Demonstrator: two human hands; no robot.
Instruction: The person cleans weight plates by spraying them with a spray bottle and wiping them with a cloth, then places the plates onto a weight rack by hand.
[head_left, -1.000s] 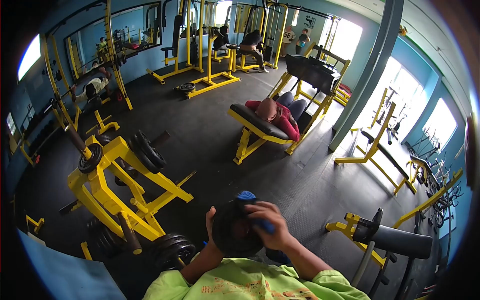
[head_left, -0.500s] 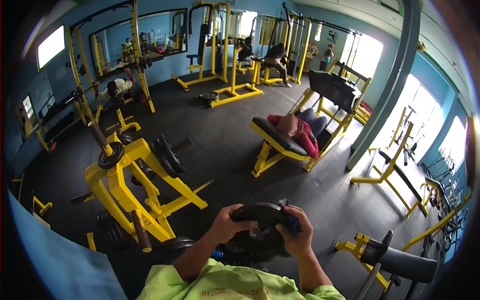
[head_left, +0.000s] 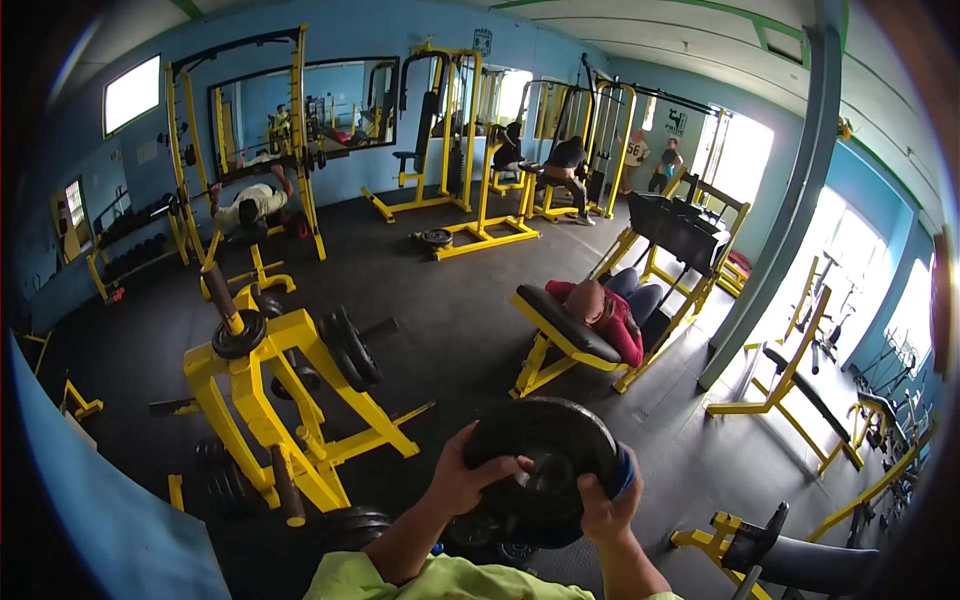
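A round black weight plate (head_left: 560,430) with a hole in its middle is held up in front of me, its broad face turned toward my view. My left hand (head_left: 463,485) grips its left edge, thumb across the face near the centre hole. On the opposite edge my right hand (head_left: 608,508) is closed, thumb on the near face. Something blue shows beside the right fingers; I cannot make out what it is. Below the held plate are more black plates (head_left: 352,525) close to the floor, partly hidden by my forearms.
A yellow plate-loaded machine (head_left: 255,375) with dark plates stands to my left. Ahead, a person in red (head_left: 618,325) lies on a leg press. Another person (head_left: 255,205) lies beneath a bar rack at the back left. A padded yellow bench (head_left: 800,545) is at the lower right.
Both hands have raised and tilted the plate, so its flat face now shows more. My view has tipped upward slightly, showing more of the ceiling.
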